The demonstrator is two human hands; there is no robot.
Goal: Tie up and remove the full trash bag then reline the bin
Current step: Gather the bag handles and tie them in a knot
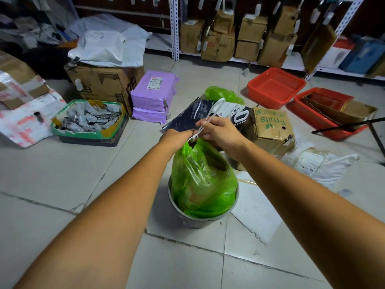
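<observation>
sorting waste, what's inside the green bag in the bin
Through the green bag, dark and brownish shapes show; what they are is unclear. The bin hides its lower part.

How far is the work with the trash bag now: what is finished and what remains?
Done: the mouth of the green bag is gathered. In hand: left hand and right hand pinch the white drawstring at a knot. Left: the bag sits in the grey bin, so lifting it out and relining are not yet done.
</observation>
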